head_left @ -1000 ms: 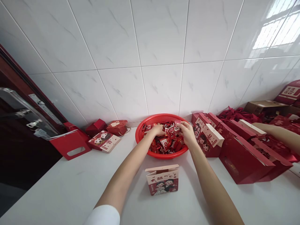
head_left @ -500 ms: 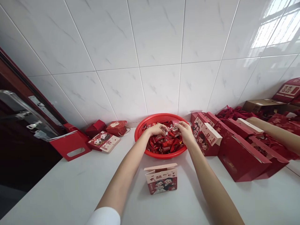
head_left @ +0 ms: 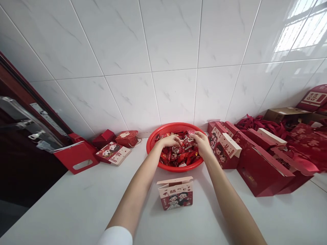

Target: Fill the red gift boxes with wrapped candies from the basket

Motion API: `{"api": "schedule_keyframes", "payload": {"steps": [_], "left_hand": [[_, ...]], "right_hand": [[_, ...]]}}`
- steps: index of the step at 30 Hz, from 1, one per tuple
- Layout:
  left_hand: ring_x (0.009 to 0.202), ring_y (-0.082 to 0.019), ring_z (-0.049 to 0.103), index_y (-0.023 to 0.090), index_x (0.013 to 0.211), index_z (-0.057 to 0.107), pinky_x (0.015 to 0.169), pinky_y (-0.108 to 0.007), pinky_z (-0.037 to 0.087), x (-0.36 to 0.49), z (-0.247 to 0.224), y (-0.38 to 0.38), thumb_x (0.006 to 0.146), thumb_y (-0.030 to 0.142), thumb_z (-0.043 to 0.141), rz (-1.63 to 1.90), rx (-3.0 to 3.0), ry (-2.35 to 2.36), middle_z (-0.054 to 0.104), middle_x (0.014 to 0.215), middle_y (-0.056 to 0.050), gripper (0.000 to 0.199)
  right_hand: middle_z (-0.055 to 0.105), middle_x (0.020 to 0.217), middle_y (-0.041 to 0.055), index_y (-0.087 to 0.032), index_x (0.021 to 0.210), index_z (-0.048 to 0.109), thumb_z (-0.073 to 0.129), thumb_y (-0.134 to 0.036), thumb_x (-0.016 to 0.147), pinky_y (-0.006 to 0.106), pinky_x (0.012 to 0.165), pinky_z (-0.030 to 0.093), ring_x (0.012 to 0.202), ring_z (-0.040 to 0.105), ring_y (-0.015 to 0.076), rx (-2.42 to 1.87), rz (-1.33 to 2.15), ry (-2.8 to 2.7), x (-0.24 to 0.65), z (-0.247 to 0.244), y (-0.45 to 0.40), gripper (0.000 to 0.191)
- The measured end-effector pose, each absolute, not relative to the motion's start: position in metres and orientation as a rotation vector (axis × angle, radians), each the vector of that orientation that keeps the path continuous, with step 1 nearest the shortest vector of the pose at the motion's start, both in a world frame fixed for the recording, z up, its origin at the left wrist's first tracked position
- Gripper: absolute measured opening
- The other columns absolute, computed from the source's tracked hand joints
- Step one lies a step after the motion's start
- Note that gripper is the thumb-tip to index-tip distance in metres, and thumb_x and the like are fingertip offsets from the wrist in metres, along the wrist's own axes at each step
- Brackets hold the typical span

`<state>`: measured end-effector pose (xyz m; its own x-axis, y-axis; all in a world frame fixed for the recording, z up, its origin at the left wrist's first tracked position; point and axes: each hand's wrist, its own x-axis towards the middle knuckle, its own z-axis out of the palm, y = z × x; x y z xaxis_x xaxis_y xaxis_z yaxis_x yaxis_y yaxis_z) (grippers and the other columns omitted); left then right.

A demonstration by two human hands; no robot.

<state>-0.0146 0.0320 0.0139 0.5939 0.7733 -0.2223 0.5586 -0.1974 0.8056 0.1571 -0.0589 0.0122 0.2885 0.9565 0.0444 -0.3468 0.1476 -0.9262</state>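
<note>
A red plastic basket (head_left: 151, 153) full of red-wrapped candies (head_left: 178, 157) stands against the tiled wall. My left hand (head_left: 171, 140) reaches over its left side, fingers closed together just above the candies; what is between the fingertips is too small to make out. At the right rim, my right hand (head_left: 202, 143) pinches a small pink-and-red candy packet (head_left: 191, 134) between thumb and fingers. Between my forearms, in front of the basket, a small carton gift box (head_left: 176, 196) with a cartoon couple stands upright, its top flaps partly raised.
On the left lie a red handled box (head_left: 76, 158), a flat printed box (head_left: 113, 153) and small red boxes (head_left: 104, 139). At right stand a printed gift box (head_left: 224, 151) and several large red gift bags (head_left: 263, 173), with a cardboard box (head_left: 283, 114) behind. A door edges the left.
Candies in the basket have shifted, and my left fingers have moved slightly. My right hand stays on the packet. Another person's arm at the far right has gone out of view.
</note>
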Motion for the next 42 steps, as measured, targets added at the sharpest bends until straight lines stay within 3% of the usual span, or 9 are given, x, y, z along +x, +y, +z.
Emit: {"api": "schedule_keyframes", "payload": {"steps": [6, 12, 18, 21, 25, 30, 32, 37, 42], "left_hand": [[0.091, -0.020, 0.072, 0.022, 0.075, 0.077, 0.081, -0.023, 0.053, -0.018, 0.016, 0.032, 0.070, 0.019, 0.071, 0.249, 1.952, 1.139, 0.078, 0.087, 0.000, 0.009], [0.086, -0.022, 0.072, 0.024, 0.072, 0.079, 0.078, -0.025, 0.053, -0.020, 0.016, 0.031, 0.056, 0.012, 0.081, 0.211, 2.027, 1.171, 0.077, 0.080, 0.002, 0.020], [0.098, -0.026, 0.071, 0.020, 0.097, 0.078, 0.085, -0.032, 0.053, -0.022, 0.015, 0.034, 0.068, 0.017, 0.076, 0.469, 2.122, 1.307, 0.078, 0.101, -0.007, 0.029], [0.100, -0.026, 0.070, 0.020, 0.095, 0.078, 0.087, -0.032, 0.052, -0.025, 0.019, 0.028, 0.071, 0.020, 0.075, 0.508, 2.164, 1.276, 0.078, 0.103, -0.007, 0.025], [0.089, -0.025, 0.073, 0.020, 0.083, 0.080, 0.080, -0.028, 0.055, -0.035, 0.022, 0.014, 0.059, 0.018, 0.081, 0.168, 2.119, 1.067, 0.080, 0.089, -0.003, 0.024], [0.118, -0.028, 0.067, 0.023, 0.097, 0.081, 0.094, -0.027, 0.052, -0.052, 0.016, 0.006, 0.048, 0.013, 0.084, -0.068, 2.056, 0.901, 0.078, 0.116, -0.002, 0.050], [0.117, -0.028, 0.067, 0.023, 0.101, 0.080, 0.094, -0.027, 0.053, -0.055, 0.012, 0.007, 0.049, 0.011, 0.082, -0.026, 2.044, 0.911, 0.078, 0.117, -0.002, 0.053], [0.090, -0.023, 0.072, 0.019, 0.091, 0.080, 0.079, -0.029, 0.055, -0.056, 0.003, 0.008, 0.063, 0.015, 0.078, 0.161, 2.015, 1.019, 0.079, 0.093, -0.004, 0.029], [0.088, -0.023, 0.071, 0.018, 0.085, 0.079, 0.081, -0.029, 0.052, -0.056, 0.005, 0.005, 0.069, 0.030, 0.081, 0.203, 2.045, 1.062, 0.078, 0.088, -0.005, 0.020]], "right_hand": [[0.060, 0.069, -0.0028, -0.022, 0.067, 0.060, 0.080, -0.039, 0.050, 0.028, 0.055, 0.054, 0.062, 0.057, 0.0141, -0.980, 1.095, -0.767, 0.157, 0.011, -0.058, 0.032], [0.056, 0.064, -0.0052, -0.023, 0.064, 0.055, 0.078, -0.037, 0.052, 0.027, 0.054, 0.052, 0.058, 0.053, 0.0123, -0.977, 1.091, -0.750, 0.159, 0.010, -0.056, 0.030], [0.058, 0.065, -0.0043, -0.023, 0.064, 0.055, 0.077, -0.036, 0.051, 0.027, 0.054, 0.050, 0.059, 0.055, 0.0134, -0.983, 1.099, -0.743, 0.159, 0.012, -0.057, 0.029], [0.058, 0.066, -0.0039, -0.022, 0.063, 0.056, 0.078, -0.036, 0.050, 0.027, 0.056, 0.050, 0.061, 0.054, 0.0134, -0.976, 1.093, -0.742, 0.158, 0.012, -0.057, 0.029], [0.055, 0.064, -0.0041, -0.022, 0.062, 0.055, 0.079, -0.038, 0.051, 0.027, 0.057, 0.051, 0.062, 0.052, 0.0135, -0.963, 1.082, -0.745, 0.158, 0.011, -0.056, 0.031], [0.057, 0.066, -0.0034, -0.022, 0.064, 0.058, 0.079, -0.037, 0.050, 0.027, 0.056, 0.050, 0.063, 0.053, 0.0140, -0.959, 1.094, -0.755, 0.159, 0.010, -0.054, 0.030], [0.059, 0.068, -0.0031, -0.022, 0.064, 0.058, 0.079, -0.037, 0.051, 0.027, 0.056, 0.050, 0.063, 0.054, 0.0140, -0.959, 1.095, -0.761, 0.159, 0.010, -0.055, 0.029], [0.061, 0.068, -0.0020, -0.022, 0.064, 0.059, 0.078, -0.037, 0.052, 0.027, 0.056, 0.049, 0.062, 0.055, 0.0146, -0.968, 1.099, -0.779, 0.159, 0.011, -0.055, 0.027], [0.061, 0.066, -0.0022, -0.022, 0.065, 0.061, 0.081, -0.037, 0.050, 0.027, 0.054, 0.047, 0.059, 0.055, 0.0143, -0.980, 1.122, -0.785, 0.159, 0.013, -0.056, 0.029]]}}
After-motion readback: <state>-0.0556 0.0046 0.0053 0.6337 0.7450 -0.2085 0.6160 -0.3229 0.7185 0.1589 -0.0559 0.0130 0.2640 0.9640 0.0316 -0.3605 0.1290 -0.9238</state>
